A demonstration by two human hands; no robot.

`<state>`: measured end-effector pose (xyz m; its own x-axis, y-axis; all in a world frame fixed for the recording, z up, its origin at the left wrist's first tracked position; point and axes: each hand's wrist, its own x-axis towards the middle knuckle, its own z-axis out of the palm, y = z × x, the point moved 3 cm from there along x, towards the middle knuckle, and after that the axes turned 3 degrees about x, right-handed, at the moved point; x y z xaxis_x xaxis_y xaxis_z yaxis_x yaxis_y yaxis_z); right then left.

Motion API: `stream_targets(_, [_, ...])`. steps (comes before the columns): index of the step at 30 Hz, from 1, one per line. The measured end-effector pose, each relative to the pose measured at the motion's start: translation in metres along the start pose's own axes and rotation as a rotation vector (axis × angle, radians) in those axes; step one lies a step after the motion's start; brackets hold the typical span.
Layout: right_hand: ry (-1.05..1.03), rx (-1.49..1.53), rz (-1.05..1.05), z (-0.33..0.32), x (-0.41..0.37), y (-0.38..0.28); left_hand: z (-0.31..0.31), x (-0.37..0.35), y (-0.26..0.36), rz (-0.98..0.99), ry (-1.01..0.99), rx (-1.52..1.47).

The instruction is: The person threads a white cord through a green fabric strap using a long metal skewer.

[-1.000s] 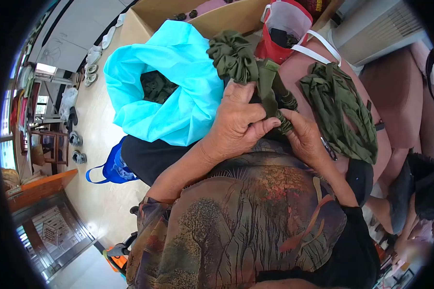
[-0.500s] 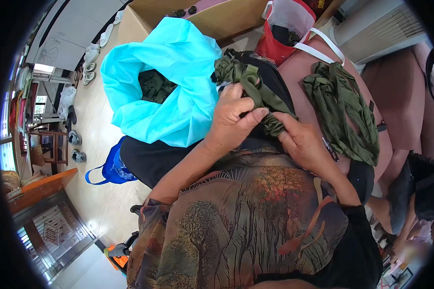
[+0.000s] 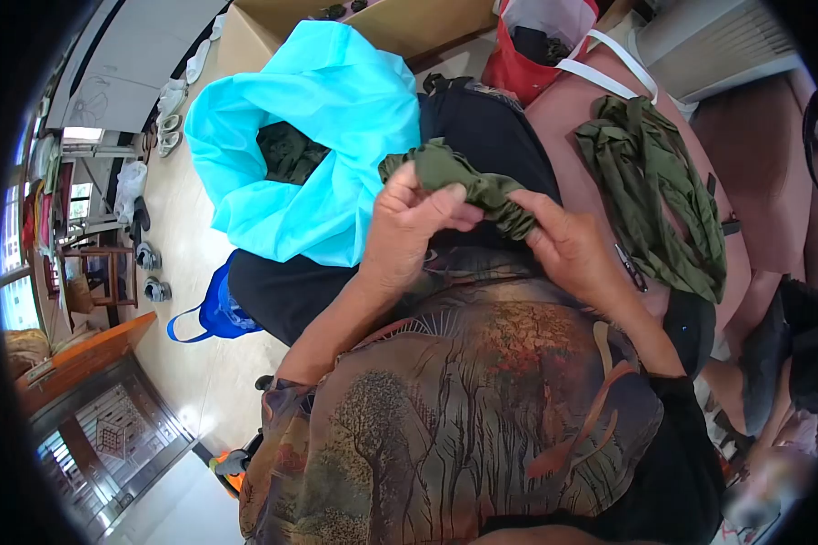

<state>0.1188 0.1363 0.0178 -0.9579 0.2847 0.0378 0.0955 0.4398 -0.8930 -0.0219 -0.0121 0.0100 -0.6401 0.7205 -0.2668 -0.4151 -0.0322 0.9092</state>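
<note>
Head view, looking down over the person's shirt [image 3: 482,409] and lap [image 3: 491,145]. Both hands are raised above the lap and share one olive-green gathered fabric band [image 3: 468,180].

Left hand [image 3: 409,227]: thumb and fingers [image 3: 450,215] are pinched on the band's smoother left part, which folds over the top of the fingers.

Right hand [image 3: 568,254]: fingers [image 3: 529,202] are clenched around the band's tightly ruffled right end. The two hands are close together, and the band bridges the short gap between them. The band is held clear of the lap and touches nothing but the hands.

Cyan bag [image 3: 300,118]: it stands open just left of the hands, against the left leg. More olive-green fabric [image 3: 286,154] lies inside it.

Strips [image 3: 654,191]: a loose heap of the same green cloth lies on the pink sofa [image 3: 568,118], just right of the right hand and not touching it.

Red bag [image 3: 532,64]: it sits at the far end of the sofa, mouth open, with white handles and dark contents.

Box [image 3: 391,27]: brown cardboard, behind the cyan bag.

Floor [image 3: 186,272]: a blue bag [image 3: 214,313] lies beside the left leg, and shoes [image 3: 168,109] stand in a row farther off.

Part of another person [image 3: 804,354], in dark clothing, shows at the right edge, blurred.
</note>
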Motion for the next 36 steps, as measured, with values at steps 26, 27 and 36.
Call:
stream_targets(26, [0.148, 0.842, 0.598, -0.010, 0.012, 0.069, -0.061, 0.075, 0.008, -0.045, -0.352, 0.430])
stream_targets(27, [0.143, 0.852, 0.598, -0.011, 0.012, 0.069, -0.063, 0.078, 0.008, -0.052, -0.370, 0.457])
stream_targets(36, [0.114, 0.909, 0.609, -0.011, 0.010, 0.073, -0.065, 0.090, 0.011, -0.032, -0.417, 0.595])
